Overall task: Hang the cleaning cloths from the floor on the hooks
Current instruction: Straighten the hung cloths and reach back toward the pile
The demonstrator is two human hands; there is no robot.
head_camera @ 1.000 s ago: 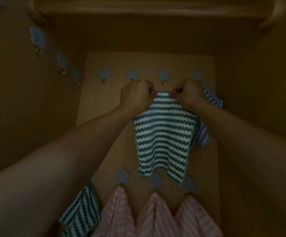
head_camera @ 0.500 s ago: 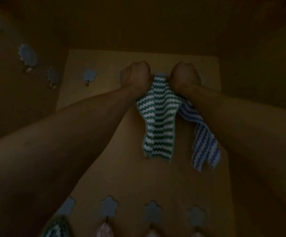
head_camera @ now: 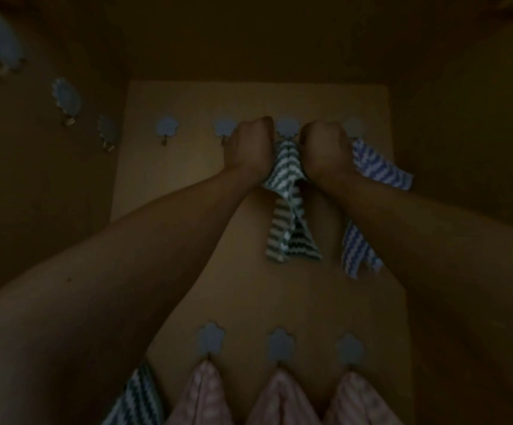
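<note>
A green-and-white zigzag cloth (head_camera: 289, 207) hangs bunched between my two fists, its top right under a blue flower hook (head_camera: 288, 127) on the back panel. My left hand (head_camera: 249, 148) grips its left top edge and my right hand (head_camera: 325, 151) grips its right top edge. Whether the cloth is caught on the hook is hidden by my hands. A blue-and-white zigzag cloth (head_camera: 371, 167) hangs from the hook (head_camera: 354, 127) to the right, partly behind my right forearm.
Two bare flower hooks (head_camera: 165, 127) (head_camera: 224, 127) sit left of my hands, more (head_camera: 66, 98) on the left wall. A lower row of hooks (head_camera: 210, 338) carries three pink striped cloths (head_camera: 283, 397) and a green zigzag cloth (head_camera: 138, 397). The scene is dim.
The green cloth went from spread flat to bunched narrow between my fists, raised to the upper hook row. The camera view shifted, and the lower hooks with pink cloths show again.
</note>
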